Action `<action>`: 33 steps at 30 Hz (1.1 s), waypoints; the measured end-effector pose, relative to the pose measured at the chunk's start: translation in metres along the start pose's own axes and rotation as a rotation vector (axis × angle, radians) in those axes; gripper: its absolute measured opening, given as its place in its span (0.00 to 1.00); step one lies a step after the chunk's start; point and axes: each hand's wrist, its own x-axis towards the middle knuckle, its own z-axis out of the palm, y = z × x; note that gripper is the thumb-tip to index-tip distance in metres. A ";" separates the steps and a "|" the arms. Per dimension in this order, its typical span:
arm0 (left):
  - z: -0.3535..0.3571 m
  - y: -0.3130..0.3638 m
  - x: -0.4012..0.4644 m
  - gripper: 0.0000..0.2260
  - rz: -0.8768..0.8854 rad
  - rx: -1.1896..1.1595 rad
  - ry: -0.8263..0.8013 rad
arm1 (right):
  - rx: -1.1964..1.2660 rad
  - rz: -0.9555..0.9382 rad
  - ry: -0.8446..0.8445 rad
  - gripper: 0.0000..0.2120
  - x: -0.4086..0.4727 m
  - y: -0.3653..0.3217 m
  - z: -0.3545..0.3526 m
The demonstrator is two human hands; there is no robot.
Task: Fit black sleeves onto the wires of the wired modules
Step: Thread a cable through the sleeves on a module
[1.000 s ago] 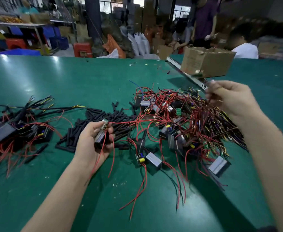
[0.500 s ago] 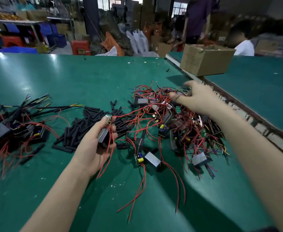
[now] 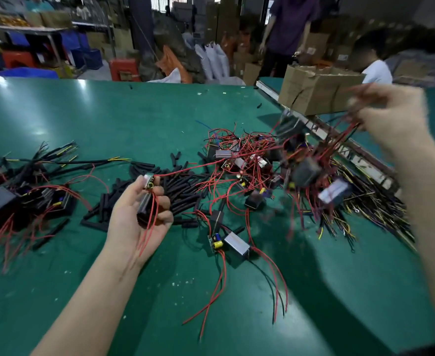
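**Two hands, one tangle being pulled apart**

One module (image 3: 148, 199) sits in the left hand (image 3: 136, 219), fingers (image 3: 163, 217) curled round it, red leads dangling. Just beyond those fingers lie the black sleeves (image 3: 175, 191). The right hand (image 3: 393, 119) pinches red wires (image 3: 339, 140), lifting a blurred cluster off the worktop (image 3: 134, 119), probably to free one module.

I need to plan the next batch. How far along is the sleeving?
Done: a small pile of sleeved modules lies at the left. In hand: the left hand grips one module; the right hand lifts a tangle of red wires. Left: the big unsleeved heap and loose black sleeves.
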 end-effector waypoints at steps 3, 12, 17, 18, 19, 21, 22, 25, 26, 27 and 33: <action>0.003 -0.002 -0.001 0.09 -0.021 0.018 -0.030 | -0.269 -0.147 0.113 0.14 0.005 -0.007 -0.001; 0.000 -0.001 0.000 0.07 0.059 0.279 0.107 | -0.539 -0.072 -0.554 0.12 -0.040 -0.011 0.040; -0.001 0.001 -0.008 0.13 0.589 1.148 0.104 | -0.400 0.071 -0.413 0.15 -0.041 -0.007 0.041; -0.001 0.003 -0.011 0.12 0.663 1.306 0.011 | -0.330 0.118 -0.377 0.15 -0.042 -0.007 0.040; -0.002 0.004 -0.013 0.10 0.672 1.395 -0.095 | -0.246 0.164 -0.351 0.16 -0.044 -0.008 0.039; 0.000 0.007 -0.017 0.08 0.594 1.431 -0.255 | -0.040 0.260 -0.320 0.17 -0.045 -0.011 0.038; 0.003 0.008 -0.018 0.07 0.574 1.422 -0.277 | 0.060 0.295 -0.311 0.17 -0.045 -0.013 0.037; 0.021 0.014 -0.020 0.05 0.754 1.523 -0.109 | 0.236 0.312 -0.245 0.18 -0.043 -0.015 0.035; 0.031 0.016 -0.021 0.05 0.864 1.578 -0.041 | 0.278 0.296 -0.219 0.19 -0.043 -0.014 0.035; 0.043 0.017 -0.023 0.07 0.958 1.613 -0.001 | 0.318 0.276 -0.212 0.20 -0.043 -0.015 0.034; 0.113 -0.045 -0.017 0.29 0.399 2.090 -0.191 | 0.552 0.134 -0.372 0.20 -0.049 -0.024 0.039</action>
